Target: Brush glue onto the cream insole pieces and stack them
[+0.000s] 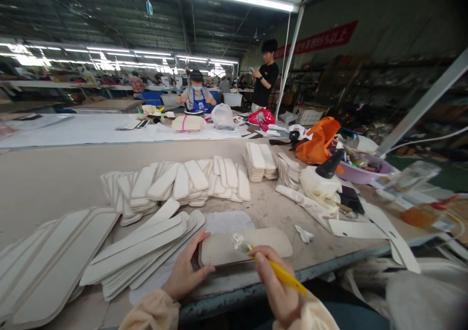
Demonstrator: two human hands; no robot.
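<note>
A rounded beige panel (263, 240) lies in front of me near the table edge. My left hand (188, 266) grips its left end, thumb along the near side and fingers at the far corner. In my right hand (276, 283) is a brush (280, 271) with a yellow handle. Its bristle end, coated with white paste, touches the panel's top face around the middle. A pale sheet (230, 220) shows behind the panel. Left of my left hand, long white strips (146, 242) lie fanned in a pile.
Larger panels (62, 262) spread at the far left. Stacks of small pieces (183, 179) line the back. To the right are a white bottle with black nozzle (321, 181), a crumpled scrap (304, 234), an orange bag (320, 140) and a lilac basin (365, 174). Two people are beyond.
</note>
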